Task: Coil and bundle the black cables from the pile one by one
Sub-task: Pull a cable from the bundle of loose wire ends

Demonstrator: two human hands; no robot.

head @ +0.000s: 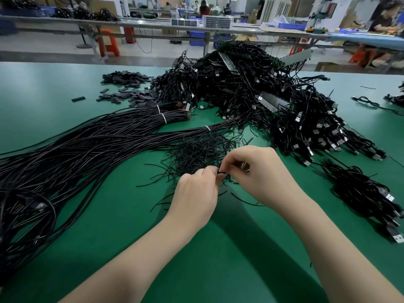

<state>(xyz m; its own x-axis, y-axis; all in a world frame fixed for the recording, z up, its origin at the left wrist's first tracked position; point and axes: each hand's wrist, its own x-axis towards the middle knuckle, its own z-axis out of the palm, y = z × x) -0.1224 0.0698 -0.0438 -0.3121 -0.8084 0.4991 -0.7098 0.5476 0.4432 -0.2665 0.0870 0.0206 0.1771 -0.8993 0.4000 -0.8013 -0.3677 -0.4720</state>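
Both hands meet over the green table (218, 248), just in front of a heap of thin black twist ties (201, 149). My left hand (194, 197) and my right hand (262, 171) pinch a small black piece, a tie or cable end (221, 172), between their fingertips. What else the fingers hold is hidden. A long sheaf of straight black cables (72, 149) with white ties lies to the left. A big pile of tangled black USB cables (251, 92) rises behind the hands.
Coiled cable bundles (363, 193) lie at the right. Short black sleeve pieces (126, 88) are scattered at the back left. Loose ties lie around the hands. Work benches and people are far behind.
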